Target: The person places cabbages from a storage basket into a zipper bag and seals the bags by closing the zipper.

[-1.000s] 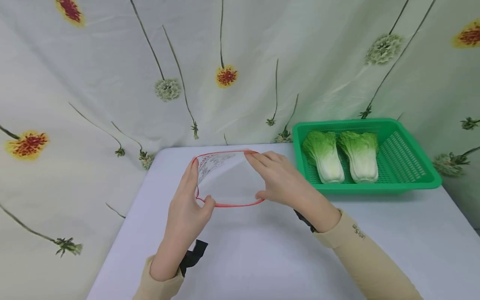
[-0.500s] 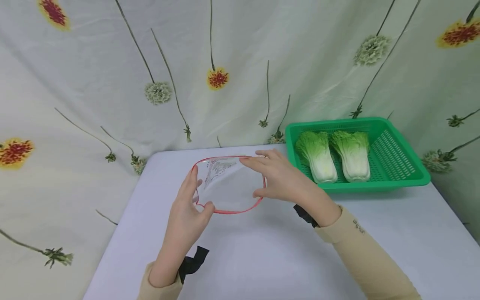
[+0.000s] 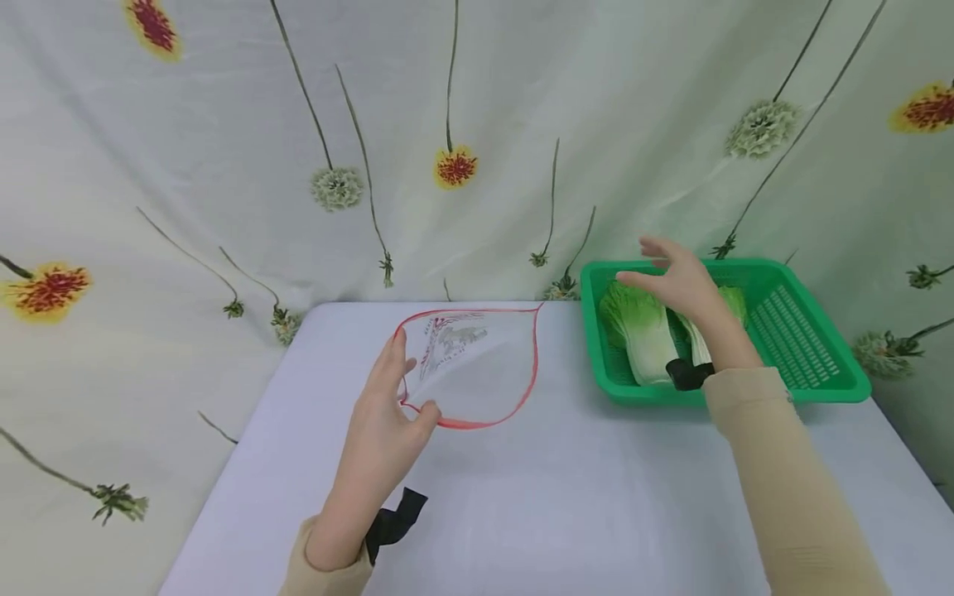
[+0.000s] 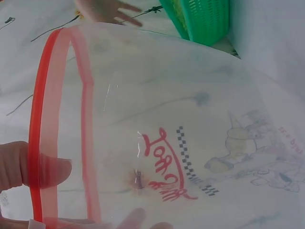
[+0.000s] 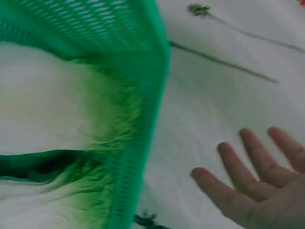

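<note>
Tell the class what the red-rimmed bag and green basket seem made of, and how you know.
Red-rimmed bag: probably thin, clear plastic film, slightly glossy; small highlights show, and the left hand and flowered cloth appear dimly through it.
Green basket: likely rigid moulded plastic, smooth; its colour is even and its walls have regular openings.

At frame centre, a clear, red-rimmed bag [image 3: 488, 368] is held open. Two green-and-white cabbages [image 3: 648, 341] are seen at right.
</note>
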Demonstrator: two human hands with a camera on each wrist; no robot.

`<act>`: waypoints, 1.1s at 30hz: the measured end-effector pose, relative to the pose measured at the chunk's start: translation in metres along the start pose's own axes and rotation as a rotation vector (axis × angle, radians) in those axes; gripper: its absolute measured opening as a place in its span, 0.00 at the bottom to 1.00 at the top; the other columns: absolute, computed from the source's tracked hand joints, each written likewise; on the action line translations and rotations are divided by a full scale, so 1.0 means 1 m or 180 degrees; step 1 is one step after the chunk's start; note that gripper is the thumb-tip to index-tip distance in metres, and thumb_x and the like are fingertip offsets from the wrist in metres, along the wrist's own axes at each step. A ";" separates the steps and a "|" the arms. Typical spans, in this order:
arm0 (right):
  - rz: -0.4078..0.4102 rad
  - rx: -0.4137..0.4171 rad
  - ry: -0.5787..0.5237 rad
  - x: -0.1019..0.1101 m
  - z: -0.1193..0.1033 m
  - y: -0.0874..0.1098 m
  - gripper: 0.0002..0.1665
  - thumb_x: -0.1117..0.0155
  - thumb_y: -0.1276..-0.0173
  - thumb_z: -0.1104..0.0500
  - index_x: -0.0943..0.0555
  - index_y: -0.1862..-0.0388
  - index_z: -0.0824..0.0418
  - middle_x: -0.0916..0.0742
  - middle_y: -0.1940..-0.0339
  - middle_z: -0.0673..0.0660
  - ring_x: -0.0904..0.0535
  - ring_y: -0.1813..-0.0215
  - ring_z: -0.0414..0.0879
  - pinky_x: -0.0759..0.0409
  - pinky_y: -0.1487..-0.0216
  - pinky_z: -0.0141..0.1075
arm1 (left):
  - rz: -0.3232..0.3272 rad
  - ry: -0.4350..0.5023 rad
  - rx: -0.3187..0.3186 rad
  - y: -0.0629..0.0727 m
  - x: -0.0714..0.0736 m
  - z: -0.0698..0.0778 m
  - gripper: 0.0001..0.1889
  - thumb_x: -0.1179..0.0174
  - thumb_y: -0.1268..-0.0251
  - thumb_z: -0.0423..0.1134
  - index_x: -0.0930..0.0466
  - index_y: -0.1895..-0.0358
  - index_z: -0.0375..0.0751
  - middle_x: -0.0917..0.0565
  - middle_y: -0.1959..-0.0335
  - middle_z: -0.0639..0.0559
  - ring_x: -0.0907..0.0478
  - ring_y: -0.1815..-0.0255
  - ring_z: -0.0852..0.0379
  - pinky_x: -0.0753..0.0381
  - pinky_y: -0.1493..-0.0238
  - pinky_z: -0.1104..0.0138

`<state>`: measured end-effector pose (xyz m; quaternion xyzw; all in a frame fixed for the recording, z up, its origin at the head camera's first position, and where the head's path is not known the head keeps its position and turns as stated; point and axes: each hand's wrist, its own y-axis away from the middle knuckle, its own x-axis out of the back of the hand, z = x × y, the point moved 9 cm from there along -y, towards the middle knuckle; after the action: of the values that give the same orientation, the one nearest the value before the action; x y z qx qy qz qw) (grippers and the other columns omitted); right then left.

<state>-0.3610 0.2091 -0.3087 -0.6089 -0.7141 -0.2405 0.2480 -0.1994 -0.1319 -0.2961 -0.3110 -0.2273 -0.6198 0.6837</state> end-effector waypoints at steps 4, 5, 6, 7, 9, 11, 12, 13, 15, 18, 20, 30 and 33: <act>-0.0372 -0.0674 0.0132 -0.014 0.057 -0.017 0.60 0.43 0.30 0.38 0.66 0.20 0.66 0.50 0.22 0.75 0.50 0.24 0.73 0.42 0.30 0.65 | -0.0008 0.0042 -0.0002 0.003 -0.002 0.001 0.46 0.46 0.43 0.29 0.56 0.20 0.46 0.50 0.19 0.56 0.31 0.29 0.52 0.31 0.71 0.70; -0.0453 -0.0782 0.0158 -0.018 0.067 -0.019 0.61 0.43 0.30 0.38 0.68 0.21 0.67 0.52 0.22 0.76 0.51 0.24 0.74 0.42 0.30 0.66 | -0.0013 0.0049 -0.0001 0.004 -0.003 0.002 0.46 0.46 0.43 0.29 0.56 0.20 0.46 0.50 0.19 0.56 0.31 0.29 0.53 0.31 0.72 0.70; -0.0518 -0.0866 0.0165 -0.022 0.075 -0.021 0.62 0.43 0.29 0.38 0.69 0.21 0.69 0.54 0.22 0.77 0.53 0.24 0.75 0.43 0.29 0.66 | -0.0018 0.0060 0.0003 0.004 -0.004 0.002 0.46 0.46 0.42 0.29 0.56 0.20 0.46 0.50 0.19 0.56 0.31 0.29 0.53 0.31 0.72 0.70; -0.0574 -0.0931 0.0182 -0.026 0.080 -0.021 0.63 0.43 0.30 0.38 0.70 0.22 0.71 0.56 0.22 0.78 0.54 0.24 0.75 0.43 0.29 0.66 | -0.0025 0.0063 0.0004 0.005 -0.005 0.002 0.45 0.46 0.42 0.29 0.56 0.20 0.46 0.50 0.19 0.56 0.31 0.29 0.53 0.30 0.72 0.69; -0.0664 -0.1037 0.0212 -0.032 0.088 -0.022 0.64 0.43 0.30 0.39 0.72 0.23 0.73 0.59 0.23 0.78 0.58 0.24 0.76 0.45 0.28 0.66 | -0.0022 0.0070 -0.0011 0.007 -0.007 0.004 0.45 0.46 0.41 0.29 0.56 0.20 0.47 0.50 0.19 0.57 0.31 0.29 0.53 0.26 0.64 0.68; -0.0762 -0.1129 0.0249 -0.036 0.093 -0.021 0.65 0.44 0.30 0.40 0.75 0.25 0.75 0.61 0.24 0.80 0.60 0.24 0.77 0.47 0.27 0.66 | 0.0005 0.0076 -0.0049 0.009 -0.008 0.006 0.45 0.46 0.41 0.29 0.56 0.20 0.46 0.50 0.19 0.57 0.31 0.29 0.53 0.25 0.56 0.64; -0.0802 -0.1180 0.0263 -0.038 0.095 -0.021 0.66 0.44 0.30 0.40 0.76 0.26 0.76 0.62 0.24 0.80 0.61 0.24 0.77 0.49 0.27 0.66 | 0.0020 0.0083 -0.0064 0.010 -0.008 0.007 0.45 0.46 0.41 0.29 0.56 0.20 0.47 0.50 0.19 0.57 0.31 0.29 0.54 0.25 0.53 0.62; -0.0836 -0.1217 0.0277 -0.040 0.097 -0.020 0.66 0.44 0.30 0.40 0.77 0.27 0.77 0.63 0.25 0.81 0.62 0.24 0.77 0.49 0.26 0.66 | 0.0038 0.0091 -0.0083 0.010 -0.008 0.008 0.45 0.46 0.41 0.29 0.56 0.20 0.47 0.50 0.19 0.57 0.31 0.29 0.54 0.25 0.50 0.60; -0.0886 -0.1303 0.0251 -0.043 0.100 -0.018 0.67 0.43 0.30 0.42 0.79 0.29 0.79 0.64 0.26 0.82 0.63 0.25 0.78 0.51 0.26 0.65 | 0.0070 0.0104 -0.0100 0.012 -0.008 0.008 0.46 0.46 0.42 0.28 0.56 0.20 0.47 0.50 0.19 0.58 0.31 0.29 0.54 0.24 0.49 0.60; -0.0920 -0.1438 0.0260 -0.048 0.107 -0.015 0.68 0.43 0.30 0.43 0.82 0.30 0.79 0.62 0.26 0.83 0.61 0.25 0.78 0.50 0.25 0.64 | 0.0099 0.0086 -0.0105 0.012 -0.008 0.008 0.46 0.46 0.42 0.28 0.56 0.20 0.46 0.50 0.19 0.57 0.30 0.29 0.55 0.23 0.51 0.61; -0.0917 -0.1481 0.0325 -0.052 0.111 -0.015 0.69 0.42 0.31 0.43 0.83 0.30 0.78 0.61 0.27 0.84 0.61 0.25 0.79 0.50 0.26 0.65 | 0.0110 0.0060 -0.0104 0.013 -0.007 0.007 0.46 0.45 0.42 0.28 0.55 0.20 0.45 0.49 0.19 0.56 0.30 0.30 0.54 0.23 0.53 0.62; -0.0599 -0.1413 0.0431 -0.054 0.107 -0.023 0.69 0.41 0.31 0.47 0.85 0.31 0.77 0.59 0.28 0.86 0.57 0.26 0.80 0.47 0.27 0.66 | 0.0143 -0.0019 -0.0133 0.012 -0.004 0.005 0.46 0.43 0.43 0.28 0.55 0.20 0.43 0.49 0.19 0.54 0.30 0.30 0.52 0.26 0.62 0.68; -0.0507 -0.1353 0.0365 -0.045 0.097 -0.024 0.68 0.43 0.31 0.47 0.85 0.31 0.78 0.59 0.28 0.87 0.55 0.27 0.80 0.44 0.28 0.66 | 0.0175 -0.0037 -0.0185 0.010 -0.001 0.006 0.46 0.43 0.43 0.28 0.54 0.21 0.42 0.48 0.19 0.52 0.29 0.30 0.51 0.26 0.63 0.68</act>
<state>-0.3845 0.2347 -0.4127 -0.5746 -0.6778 -0.4385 0.1346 -0.1888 -0.1270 -0.2944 -0.3404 -0.2045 -0.6053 0.6898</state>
